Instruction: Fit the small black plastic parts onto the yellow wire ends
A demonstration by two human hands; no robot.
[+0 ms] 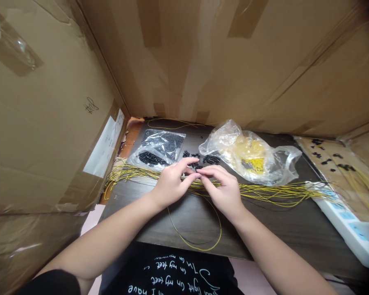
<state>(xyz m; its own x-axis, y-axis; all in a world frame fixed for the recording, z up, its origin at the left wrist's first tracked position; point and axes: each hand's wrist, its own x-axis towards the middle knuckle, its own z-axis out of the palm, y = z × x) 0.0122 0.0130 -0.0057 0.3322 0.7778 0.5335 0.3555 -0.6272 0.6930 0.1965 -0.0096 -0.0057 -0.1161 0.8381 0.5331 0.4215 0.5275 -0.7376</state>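
A white label [106,143], too blurred to read, sits at 9 o'clock. A bag of black pieces [160,149] lies at 11 o'clock of the left hand [170,184]. That hand and the right hand [223,190] pinch a thin yellow cord [203,246], fingertips meeting. Its loop sags toward 6 o'clock over the dark table [279,229]. A crumpled clear bag [252,157] lies at 2 o'clock. The shirt [172,274] reads "light" and "my feet".

Light warm, moderate, even; source not in view. Tan cast from cardboard walls [203,61]. Glare on clear plastic bag [273,164] and on tape strip [12,45], upper left. Soft, faint shadows under my left hand [172,184] and right hand [223,190] on dark tabletop [264,229]. Corners darken; edges bow and smear, wide-lens stretch. Centre fairly sharp, fine detail soft.
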